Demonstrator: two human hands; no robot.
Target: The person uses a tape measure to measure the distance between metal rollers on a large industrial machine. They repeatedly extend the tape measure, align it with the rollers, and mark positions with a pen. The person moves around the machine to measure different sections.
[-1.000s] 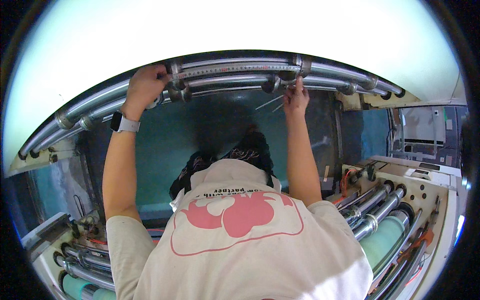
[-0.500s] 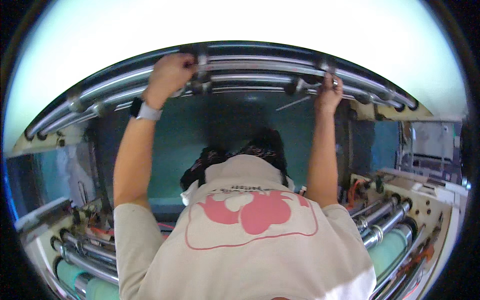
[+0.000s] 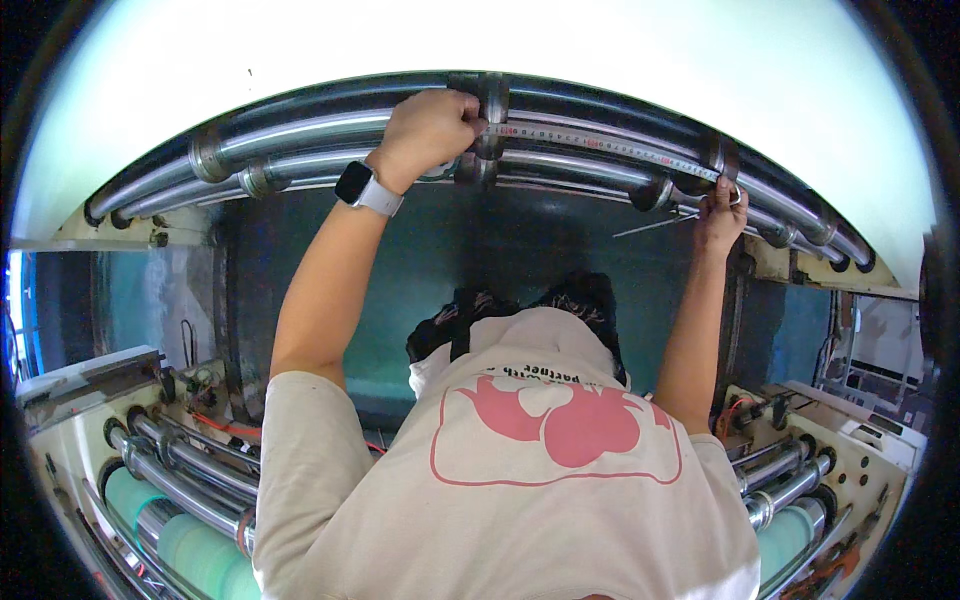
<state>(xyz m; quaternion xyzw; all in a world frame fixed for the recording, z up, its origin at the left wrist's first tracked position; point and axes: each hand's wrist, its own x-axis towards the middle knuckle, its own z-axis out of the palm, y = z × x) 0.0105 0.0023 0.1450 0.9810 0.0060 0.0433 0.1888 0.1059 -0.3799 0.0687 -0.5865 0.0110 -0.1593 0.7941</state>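
A measuring tape is stretched lengthwise along the metal shafts, between my two hands. My left hand is closed on its left part beside a dark metal collar; part of a pale, rounded thing shows under this hand, too hidden to name. Farther right, my right hand pinches the tape just below a second collar. A thin metal rod sticks out leftward beside the right hand; whether that hand holds it I cannot tell.
Long shiny shafts with several collars curve across the machine in front of me, under a bright white surface. More rollers with green sleeves stand at lower left and lower right. Dark green floor lies below.
The whole view has shifted, so hands and shafts now sit farther right in the picture. The tape's markings have come out sharp. Both hands keep their places at the collars.
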